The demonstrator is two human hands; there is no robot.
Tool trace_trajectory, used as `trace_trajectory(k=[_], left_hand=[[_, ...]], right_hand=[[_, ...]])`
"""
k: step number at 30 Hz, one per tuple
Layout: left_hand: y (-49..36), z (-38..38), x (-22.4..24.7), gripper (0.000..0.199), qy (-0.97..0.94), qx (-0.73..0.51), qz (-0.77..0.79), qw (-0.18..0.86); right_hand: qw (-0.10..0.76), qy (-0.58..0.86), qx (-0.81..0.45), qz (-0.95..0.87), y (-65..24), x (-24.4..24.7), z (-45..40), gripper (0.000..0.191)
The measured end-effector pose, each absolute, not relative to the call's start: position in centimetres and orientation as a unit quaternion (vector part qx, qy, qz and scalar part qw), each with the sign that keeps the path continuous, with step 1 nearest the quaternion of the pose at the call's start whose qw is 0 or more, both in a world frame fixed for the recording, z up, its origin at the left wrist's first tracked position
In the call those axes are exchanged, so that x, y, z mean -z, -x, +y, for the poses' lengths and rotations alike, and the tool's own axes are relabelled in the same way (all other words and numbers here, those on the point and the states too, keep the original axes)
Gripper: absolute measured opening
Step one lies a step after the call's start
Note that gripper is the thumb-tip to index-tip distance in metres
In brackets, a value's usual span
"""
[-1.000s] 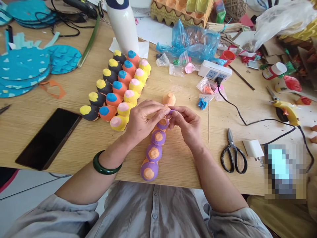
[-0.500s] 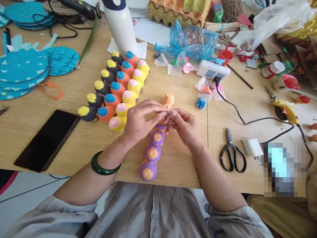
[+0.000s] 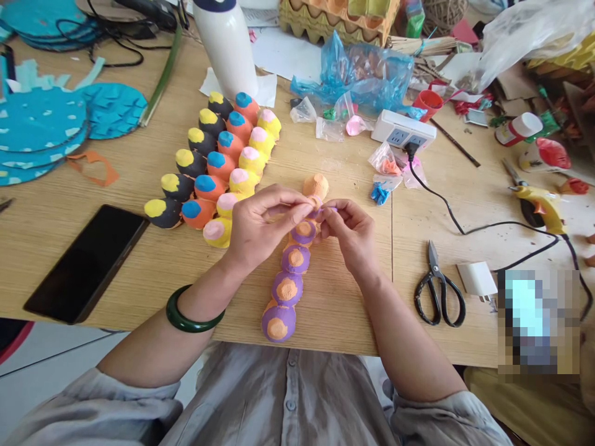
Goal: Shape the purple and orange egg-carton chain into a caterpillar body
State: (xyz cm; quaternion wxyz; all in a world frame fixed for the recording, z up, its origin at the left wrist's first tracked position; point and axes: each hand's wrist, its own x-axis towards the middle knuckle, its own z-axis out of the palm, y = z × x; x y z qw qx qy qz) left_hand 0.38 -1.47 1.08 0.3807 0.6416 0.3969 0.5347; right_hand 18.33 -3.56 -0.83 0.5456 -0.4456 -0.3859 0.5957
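Observation:
A strip of egg-carton bumps (image 3: 287, 288) lies on the table in front of me, purple around orange centres at the near end and plain orange at the far bump. Over its upper part, my left hand (image 3: 264, 223) has thumb and fingertips pinched together; what they hold is hidden. My right hand (image 3: 351, 232), just to the right of the strip, pinches a small bit of purple clay (image 3: 331, 209) between thumb and forefinger. A small gap separates the two hands' fingertips.
Painted egg-carton strips (image 3: 217, 162) stand left of my hands, with a phone (image 3: 86, 263) nearer me. Scissors (image 3: 437, 288), a charger (image 3: 477, 279) and a corded glue gun (image 3: 539, 203) lie right. Behind are a power strip (image 3: 403, 131), clay bags (image 3: 385, 161) and a white bottle (image 3: 227, 52).
My fingertips, together before, have come apart. The right hand has shifted slightly right with the purple clay, and more of the strip shows between the hands.

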Motion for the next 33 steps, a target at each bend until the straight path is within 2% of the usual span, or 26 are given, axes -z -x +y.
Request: trace_trajectory(k=[4, 7, 10, 13, 16, 20, 24, 28, 31, 33], left_hand=[[0.1, -0.9, -0.8, 0.011, -0.542, -0.544, 0.451, 0.455], [0.4, -0.5, -0.3, 0.016, -0.534, -0.509, 0.473, 0.481], [0.6, -0.5, 0.0, 0.023, -0.559, -0.446, 0.506, 0.482], [0.7, -0.8, 0.1, 0.033, -0.579, -0.371, 0.533, 0.493], [0.6, -1.1, 0.0, 0.045, -0.569, -0.342, 0.517, 0.540], [0.3, -1.3, -0.5, 0.043, -0.501, -0.390, 0.500, 0.589], [0.2, -1.1, -1.2, 0.041, -0.434, -0.432, 0.475, 0.632], [0.3, -1.0, -1.2, 0.043, -0.437, -0.434, 0.454, 0.644], [0.3, -1.2, -0.8, 0.039, -0.476, -0.449, 0.421, 0.628], [0.3, -1.4, -0.7, 0.022, -0.520, -0.491, 0.424, 0.556]], right_hand=[[0.590, 0.488, -0.567, -0.302, -18.9, 1.0, -3.0, 0.016], [0.573, 0.510, -0.576, -0.282, -19.3, 0.8, -2.8, 0.013], [0.481, 0.570, -0.565, -0.353, -19.5, 0.4, -3.0, 0.007], [0.368, 0.614, -0.546, -0.436, -19.8, 0.1, -3.3, 0.016], [0.309, 0.599, -0.592, -0.442, -19.8, 0.1, -3.6, 0.021], [0.363, 0.540, -0.654, -0.386, -19.3, 0.6, -3.6, 0.013], [0.445, 0.510, -0.656, -0.334, -18.9, 0.7, -3.6, 0.029], [0.451, 0.453, -0.712, -0.290, -18.7, 0.3, -3.8, 0.042], [0.442, 0.425, -0.740, -0.277, -18.8, 0.1, -3.8, 0.043], [0.451, 0.422, -0.739, -0.268, -18.9, 0.1, -3.8, 0.044]])
